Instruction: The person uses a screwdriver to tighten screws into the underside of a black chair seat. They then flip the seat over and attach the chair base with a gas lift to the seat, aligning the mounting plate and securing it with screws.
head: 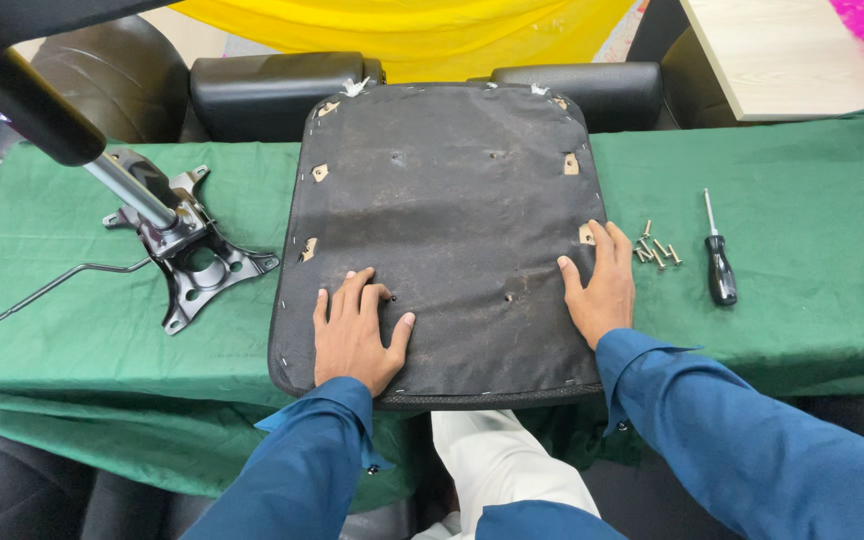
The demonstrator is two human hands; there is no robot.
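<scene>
An upturned office chair seat (452, 210), covered in worn black fabric with screw holes, lies flat on a green cloth-covered table (812, 180). My left hand (357, 330) rests palm down on its near left part, fingers spread. My right hand (602, 285) lies flat on its right edge, fingers apart. Neither hand holds anything. Both sleeves are blue.
A black metal chair mechanism (187, 255) with a lever and gas cylinder lies at the left. Several screws (655, 250) and a black-handled screwdriver (718, 262) lie at the right. Black armrests (272, 90) sit behind the table, with a wooden board (792, 50) at the far right.
</scene>
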